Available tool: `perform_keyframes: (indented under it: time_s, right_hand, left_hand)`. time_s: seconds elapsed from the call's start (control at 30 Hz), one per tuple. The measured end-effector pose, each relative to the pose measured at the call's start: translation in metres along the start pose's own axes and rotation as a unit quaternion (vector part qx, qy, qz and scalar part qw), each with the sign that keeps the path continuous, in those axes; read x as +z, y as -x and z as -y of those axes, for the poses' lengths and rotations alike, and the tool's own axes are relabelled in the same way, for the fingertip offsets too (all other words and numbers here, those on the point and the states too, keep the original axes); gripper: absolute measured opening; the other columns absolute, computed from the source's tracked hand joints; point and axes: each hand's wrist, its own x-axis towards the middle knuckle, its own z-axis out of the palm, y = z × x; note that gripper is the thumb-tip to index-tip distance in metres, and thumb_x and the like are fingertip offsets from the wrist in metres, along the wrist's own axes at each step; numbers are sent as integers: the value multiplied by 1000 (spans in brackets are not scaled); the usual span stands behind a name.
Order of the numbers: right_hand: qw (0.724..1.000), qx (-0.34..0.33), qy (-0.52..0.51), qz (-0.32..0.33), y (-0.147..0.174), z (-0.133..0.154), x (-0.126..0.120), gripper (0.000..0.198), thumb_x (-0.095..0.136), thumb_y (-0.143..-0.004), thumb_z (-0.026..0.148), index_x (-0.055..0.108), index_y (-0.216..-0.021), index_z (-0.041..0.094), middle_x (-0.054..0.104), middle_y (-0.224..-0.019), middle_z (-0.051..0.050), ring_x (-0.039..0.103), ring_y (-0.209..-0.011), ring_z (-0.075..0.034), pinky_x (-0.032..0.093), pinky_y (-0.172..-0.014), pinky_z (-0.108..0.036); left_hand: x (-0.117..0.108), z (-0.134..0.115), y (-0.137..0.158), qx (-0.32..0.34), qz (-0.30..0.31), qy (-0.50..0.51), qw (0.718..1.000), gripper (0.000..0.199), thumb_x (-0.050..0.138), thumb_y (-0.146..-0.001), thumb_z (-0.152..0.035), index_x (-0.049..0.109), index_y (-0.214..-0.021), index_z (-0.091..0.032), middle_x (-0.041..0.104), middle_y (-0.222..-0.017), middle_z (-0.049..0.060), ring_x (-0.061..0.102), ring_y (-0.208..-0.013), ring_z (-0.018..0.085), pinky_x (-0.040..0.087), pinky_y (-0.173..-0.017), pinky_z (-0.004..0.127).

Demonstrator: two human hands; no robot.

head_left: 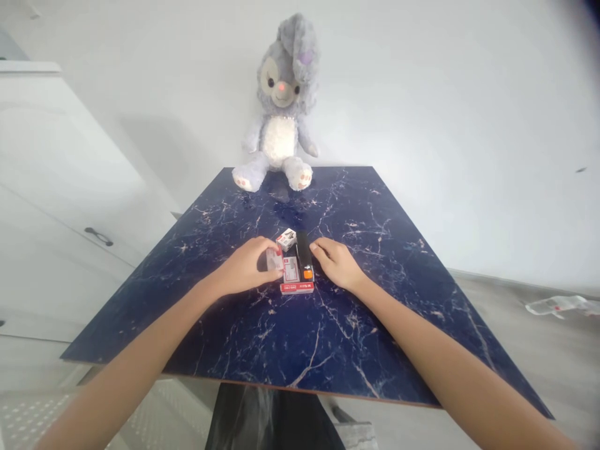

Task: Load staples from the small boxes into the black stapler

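Note:
My left hand [255,265] has its thumb and fingers around a small clear box with red edging [275,260]. To the right of that lies a flat red-and-white box [291,270]. Behind these, a small white box with a dark picture [286,239] sits at an angle. A narrow red box [297,287] lies across the front of the group. A long black item with an orange patch [305,253], perhaps a stapler, stretches along the right side. My right hand [336,262] is beside it, fingers curled and thumb near its edge, holding nothing visible.
The group rests mid-way on a blue marble-patterned table [300,350]. A grey plush rabbit [281,119] sits at the far edge against the wall. A white cabinet [56,206] stands left, and a clear plastic wrapper [560,305] lies on the floor at right.

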Motion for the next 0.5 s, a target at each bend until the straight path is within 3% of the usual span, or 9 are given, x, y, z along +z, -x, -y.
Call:
perform_keyframes:
  time_s: [0.17, 0.3, 0.4, 0.5]
  right_hand:
    - [1000, -5, -17, 5, 0, -3, 1, 31, 36, -104, 34, 61, -93, 21, 65, -89, -2, 59, -82, -16, 41, -80, -27]
    - [1000, -5, -24, 8, -1, -7, 4, 31, 37, -104, 35, 64, -97, 22, 68, -94, -4, 62, -86, -17, 43, -82, -28]
    - [1000, -2, -30, 1, -1, -8, 4, 30, 38, -104, 35, 65, -102, 22, 70, -100, -5, 63, -92, -19, 44, -86, -30]
    - [999, 18, -41, -4, -1, -7, 4, 28, 41, -103, 35, 62, -115, 21, 70, -110, -7, 65, -101, -21, 45, -91, -32]
  left_hand:
    - [28, -9, -11, 30, 0, 41, 999, 37, 67, -87, -46, 61, -113, -22, 62, -119, 10, 59, -111, 28, 47, -96, 43]
    - [27, -14, -1, 45, 10, 36, 998, 35, 47, -100, -41, 53, -131, -26, 59, -132, 9, 54, -121, 26, 43, -104, 44]
    - [23, -24, 16, 61, -44, -4, 997, 42, 53, -97, -38, 48, -137, -26, 54, -139, 9, 48, -129, 27, 37, -111, 46]
    - [30, -39, 37, 49, -68, -39, 996, 40, 65, -90, -35, 54, -128, -25, 59, -127, 8, 55, -120, 26, 44, -103, 42]
